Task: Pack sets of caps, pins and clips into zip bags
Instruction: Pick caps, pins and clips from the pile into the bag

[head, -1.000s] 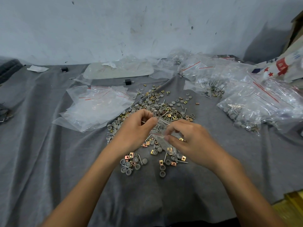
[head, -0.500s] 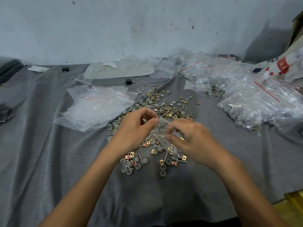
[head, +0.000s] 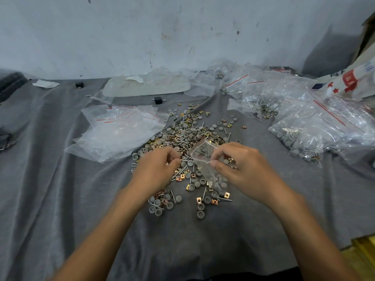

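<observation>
A loose pile of grey caps, metal pins and brass clips lies on the grey cloth. My right hand pinches the mouth of a small clear zip bag, which hangs down over the pile with a few caps inside. My left hand is left of the bag, apart from it, low on the pile. Its curled fingertips pinch a pin. Small groups of caps and clips lie nearer to me.
A stack of empty zip bags lies at the left of the pile. Filled bags are heaped at the right. Beyond the pile lie a flat clear pouch and a small black block. A wall closes off the back.
My left hand has let go of the bag's mouth and dropped to the pile. My right hand now holds the bag alone, slightly further right.
</observation>
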